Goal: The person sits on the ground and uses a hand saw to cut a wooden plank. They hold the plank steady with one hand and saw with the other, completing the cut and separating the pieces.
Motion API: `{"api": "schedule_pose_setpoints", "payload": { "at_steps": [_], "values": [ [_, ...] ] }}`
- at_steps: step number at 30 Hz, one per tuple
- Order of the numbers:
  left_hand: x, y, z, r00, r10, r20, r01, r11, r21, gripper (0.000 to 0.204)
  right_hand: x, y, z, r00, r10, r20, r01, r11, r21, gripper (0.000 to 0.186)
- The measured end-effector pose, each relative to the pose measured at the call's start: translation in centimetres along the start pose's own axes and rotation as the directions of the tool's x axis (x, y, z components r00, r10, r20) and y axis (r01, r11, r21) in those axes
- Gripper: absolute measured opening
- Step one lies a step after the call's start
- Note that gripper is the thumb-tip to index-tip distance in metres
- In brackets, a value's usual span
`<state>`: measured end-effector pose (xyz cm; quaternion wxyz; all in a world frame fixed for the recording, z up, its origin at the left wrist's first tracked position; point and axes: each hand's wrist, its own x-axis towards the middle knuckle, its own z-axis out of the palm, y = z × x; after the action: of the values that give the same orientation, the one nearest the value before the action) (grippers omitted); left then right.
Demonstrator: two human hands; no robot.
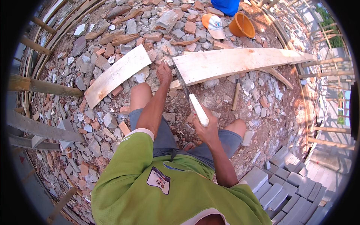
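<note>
Green shirt (187, 191) nearest, right hand (207, 128) curls around saw handle (198, 109)

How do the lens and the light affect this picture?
Head view: fisheye distortion seems to bow the long pale wooden board, and black surrounds the round image; head view: sunlight dapples the reddish-brown ground at upper right; head view: the round brown poles at far right stand in pale glare; head view: the hand saw with white handle and metal blade looks fairly sharp.

A white-handled saw (197, 107) points far and slightly left, its blade alongside the left end of a long, pale plank (232, 63) stretching right.
</note>
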<state>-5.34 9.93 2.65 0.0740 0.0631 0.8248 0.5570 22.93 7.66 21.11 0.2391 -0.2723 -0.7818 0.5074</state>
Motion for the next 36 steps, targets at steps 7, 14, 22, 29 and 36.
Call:
{"api": "schedule_pose_setpoints", "payload": {
  "at_steps": [7,14,22,29,36],
  "values": [
    [-1.4,-0.1,0.1,0.997,0.044,0.071,-0.04,0.997,-0.058,0.032,4.0,-3.9,-0.9,0.971,0.217,0.098,-0.22,0.975,0.024,0.037],
    [0.0,-1.5,-0.1,0.989,0.127,-0.074,-0.124,0.992,0.037,0.033,5.5,-0.5,2.3,0.989,0.114,0.091,-0.117,0.992,0.039,0.038],
    [-0.5,-1.1,1.4,0.989,0.127,-0.07,-0.129,0.991,-0.021,0.034,3.5,-1.9,-0.8,0.99,0.115,0.087,-0.12,0.991,0.052,0.038],
    [0.5,0.6,0.3,0.99,0.12,-0.075,-0.123,0.992,-0.034,0.031,6.2,-0.3,1.8,0.992,0.108,0.06,-0.109,0.994,0.018,0.039],
    [-1.4,0.2,0.5,1.0,-0.002,0.009,0.002,1.0,0.022,0.043,-2.6,-4.0,-3.9,0.982,0.173,0.069,-0.18,0.978,0.104,0.045]
  ]
}}
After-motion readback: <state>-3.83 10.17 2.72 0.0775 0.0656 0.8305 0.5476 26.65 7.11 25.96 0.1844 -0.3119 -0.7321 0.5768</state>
